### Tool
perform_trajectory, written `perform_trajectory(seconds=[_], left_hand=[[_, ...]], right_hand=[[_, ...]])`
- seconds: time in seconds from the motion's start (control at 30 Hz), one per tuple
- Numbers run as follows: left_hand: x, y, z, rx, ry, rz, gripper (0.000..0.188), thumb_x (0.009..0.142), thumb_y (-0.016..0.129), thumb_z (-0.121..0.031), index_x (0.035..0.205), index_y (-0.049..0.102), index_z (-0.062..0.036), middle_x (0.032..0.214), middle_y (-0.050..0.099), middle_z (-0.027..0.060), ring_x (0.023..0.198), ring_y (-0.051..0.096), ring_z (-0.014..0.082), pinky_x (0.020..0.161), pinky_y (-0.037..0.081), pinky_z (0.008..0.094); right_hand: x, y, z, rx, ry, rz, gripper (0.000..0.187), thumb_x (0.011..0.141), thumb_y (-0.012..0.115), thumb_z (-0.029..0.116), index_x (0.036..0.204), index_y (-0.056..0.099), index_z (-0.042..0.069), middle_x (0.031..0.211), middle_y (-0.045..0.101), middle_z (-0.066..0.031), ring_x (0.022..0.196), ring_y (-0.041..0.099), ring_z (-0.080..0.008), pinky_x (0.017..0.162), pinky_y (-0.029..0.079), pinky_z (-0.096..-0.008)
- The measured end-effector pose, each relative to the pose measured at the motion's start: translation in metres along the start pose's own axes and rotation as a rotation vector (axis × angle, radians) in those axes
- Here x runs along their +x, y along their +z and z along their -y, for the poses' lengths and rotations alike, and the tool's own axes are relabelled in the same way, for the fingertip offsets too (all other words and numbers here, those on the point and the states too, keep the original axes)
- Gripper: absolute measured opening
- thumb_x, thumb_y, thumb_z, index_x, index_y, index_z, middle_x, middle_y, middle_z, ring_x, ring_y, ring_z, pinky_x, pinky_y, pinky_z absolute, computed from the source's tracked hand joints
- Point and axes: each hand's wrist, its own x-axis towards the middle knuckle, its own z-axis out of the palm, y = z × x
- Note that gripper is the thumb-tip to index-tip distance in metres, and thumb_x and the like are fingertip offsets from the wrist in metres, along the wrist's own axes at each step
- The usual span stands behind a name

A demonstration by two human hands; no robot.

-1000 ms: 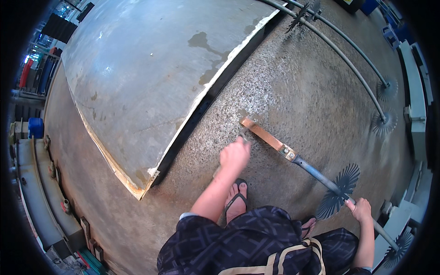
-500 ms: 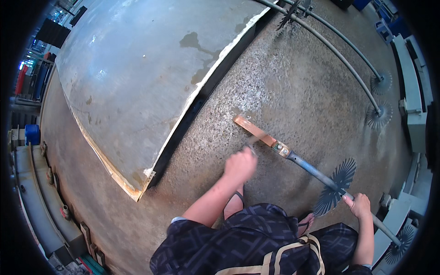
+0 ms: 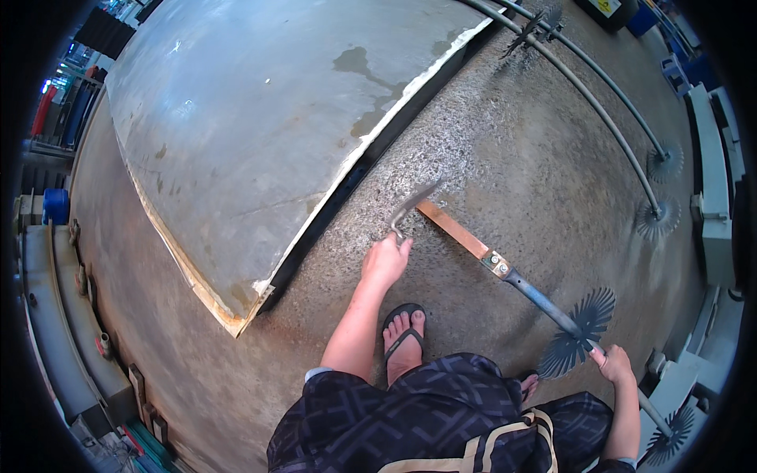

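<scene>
My left hand [image 3: 385, 260] is closed round the handle of a small trowel [image 3: 416, 197] with a bent neck and a narrow grey blade. That blade lies beside the far end of a flat copper bar [image 3: 453, 228]; whether they touch, I cannot tell. Two bolts join the bar to a round metal rod [image 3: 540, 301]. On the rod sits a dark, fan-like disc of thin blades [image 3: 583, 335]. Just below this disc, my right hand [image 3: 615, 365] grips the rod. A second finned disc [image 3: 670, 435] is at the rod's near end, lower right.
A large grey slab [image 3: 236, 158] with pale, ragged edges stands at the left. Two more rods [image 3: 607, 98] with finned discs reach across the upper right. Grey beams [image 3: 714, 158] line the right side; grey metal parts [image 3: 63, 292] are at the left. My sandalled foot [image 3: 404, 335] is below the trowel.
My left hand has moved up and left with the trowel, from across the copper bar to its far end. My right hand keeps its grip on the rod. The whole view has shifted slightly.
</scene>
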Motion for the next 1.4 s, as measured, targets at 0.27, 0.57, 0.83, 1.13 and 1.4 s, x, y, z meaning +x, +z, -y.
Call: perform_trajectory(seconds=[0.27, 0.57, 0.83, 1.13, 1.4], left_hand=[[-0.004, -0.006, -0.003, -0.066, 0.0, -0.02, 0.044, 0.09, 0.052, -0.039, 0.109, 0.059, 0.0003, 0.096, 0.065, 0.0256, 0.098, 0.061, 0.0406, 0.086, 0.047, 0.0472], [-0.002, 0.005, 0.004, -0.246, 0.04, -0.122, 0.046, 0.091, 0.052, -0.039, 0.106, 0.057, 0.0044, 0.078, 0.066, 0.0222, 0.073, 0.066, 0.0369, 0.07, 0.052, 0.0444], [-0.006, 0.0, -0.006, -0.488, -0.034, 0.13, 0.039, 0.093, 0.051, -0.03, 0.106, 0.051, 0.0065, 0.054, 0.056, 0.0115, 0.043, 0.057, 0.0203, 0.044, 0.046, 0.0363], [0.002, 0.012, -0.005, -0.719, -0.116, 0.221, 0.031, 0.092, 0.051, -0.027, 0.1, 0.048, 0.0029, 0.059, 0.053, 0.0105, 0.043, 0.054, 0.0209, 0.04, 0.046, 0.0357], [0.002, 0.019, -0.007, -0.595, -0.077, 0.165, 0.034, 0.092, 0.048, -0.028, 0.095, 0.051, 0.0058, 0.061, 0.06, 0.0153, 0.048, 0.062, 0.0248, 0.046, 0.051, 0.037]], right_hand=[[0.008, 0.006, -0.01, 0.087, -0.09, 0.049, 0.083, 0.07, 0.057, 0.074, 0.081, 0.062, -0.008, 0.075, 0.059, -0.0315, 0.082, 0.061, -0.0465, 0.071, 0.048, -0.0475], [0.011, 0.01, -0.012, 0.145, -0.046, 0.243, 0.072, 0.068, 0.07, 0.063, 0.091, 0.063, -0.005, 0.084, 0.065, -0.0254, 0.088, 0.063, -0.0396, 0.077, 0.048, -0.0443], [0.016, 0.022, -0.017, 0.084, -0.02, 0.228, 0.051, 0.07, 0.079, 0.039, 0.098, 0.064, -0.001, 0.092, 0.066, -0.023, 0.091, 0.063, -0.0367, 0.079, 0.049, -0.0427], [0.017, 0.025, -0.016, 0.057, -0.027, 0.247, 0.052, 0.071, 0.078, 0.036, 0.103, 0.062, -0.002, 0.094, 0.066, -0.023, 0.093, 0.064, -0.0356, 0.081, 0.049, -0.042], [0.015, 0.025, -0.015, 0.065, -0.031, 0.228, 0.054, 0.07, 0.079, 0.037, 0.104, 0.062, -0.001, 0.096, 0.066, -0.0237, 0.094, 0.064, -0.0355, 0.081, 0.049, -0.0417]])
